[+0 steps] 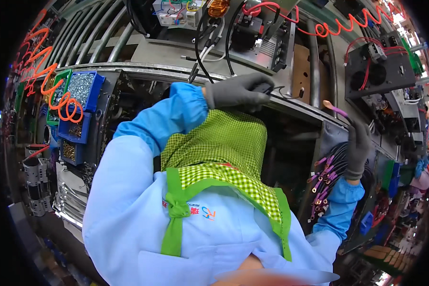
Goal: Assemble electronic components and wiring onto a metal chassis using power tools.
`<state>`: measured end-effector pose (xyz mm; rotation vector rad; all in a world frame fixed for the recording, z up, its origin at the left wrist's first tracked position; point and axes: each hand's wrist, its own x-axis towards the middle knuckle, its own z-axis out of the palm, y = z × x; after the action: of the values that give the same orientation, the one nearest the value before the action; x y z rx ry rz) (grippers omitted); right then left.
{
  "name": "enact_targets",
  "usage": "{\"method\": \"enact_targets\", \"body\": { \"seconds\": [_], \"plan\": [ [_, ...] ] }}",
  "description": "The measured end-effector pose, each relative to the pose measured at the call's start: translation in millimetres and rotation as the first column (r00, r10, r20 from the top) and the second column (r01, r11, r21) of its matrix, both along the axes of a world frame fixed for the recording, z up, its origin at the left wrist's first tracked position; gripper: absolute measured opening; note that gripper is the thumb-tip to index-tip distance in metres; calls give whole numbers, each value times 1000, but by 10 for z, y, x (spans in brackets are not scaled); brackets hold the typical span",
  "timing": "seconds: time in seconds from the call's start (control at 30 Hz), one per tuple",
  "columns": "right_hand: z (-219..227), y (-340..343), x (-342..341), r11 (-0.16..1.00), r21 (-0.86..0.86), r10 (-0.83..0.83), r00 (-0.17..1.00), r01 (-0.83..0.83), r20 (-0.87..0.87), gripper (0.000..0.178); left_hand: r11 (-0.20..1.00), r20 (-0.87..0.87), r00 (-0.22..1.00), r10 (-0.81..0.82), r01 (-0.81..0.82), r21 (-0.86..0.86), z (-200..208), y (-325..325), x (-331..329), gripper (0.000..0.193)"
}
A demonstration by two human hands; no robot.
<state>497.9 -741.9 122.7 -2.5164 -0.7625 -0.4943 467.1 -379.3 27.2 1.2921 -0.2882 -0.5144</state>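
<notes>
My left hand, in a grey glove, is at the near edge of the conveyor, its fingers closed round a small black part whose exact kind I cannot make out. A thin dark wire sticks out beyond its fingertips. Out to the right, my right hand, also gloved in grey, grips a black cable with a purple sleeve and a copper lug at its tip. Just left of that hand lies a bundle of similar black cables with purple sleeves and ring lugs.
Ahead, an open metal chassis with wiring rests on the roller conveyor. Another dark chassis with red wires stands at the right. Blue bins of screws sit at the left beneath an orange coiled air hose.
</notes>
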Motion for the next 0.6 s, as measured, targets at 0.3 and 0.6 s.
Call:
{"method": "enact_targets", "body": {
  "seconds": [0.3,0.6],
  "plan": [
    [-38,816,-294,990,10,141,988,-141,63,18,981,70,990,121,-109,-158,155,-309,-117,57],
    [-145,1024,-426,969,-76,240,970,-236,44,19,917,535,844,27,-234,322,-1,-137,-135,57]
  ]
}}
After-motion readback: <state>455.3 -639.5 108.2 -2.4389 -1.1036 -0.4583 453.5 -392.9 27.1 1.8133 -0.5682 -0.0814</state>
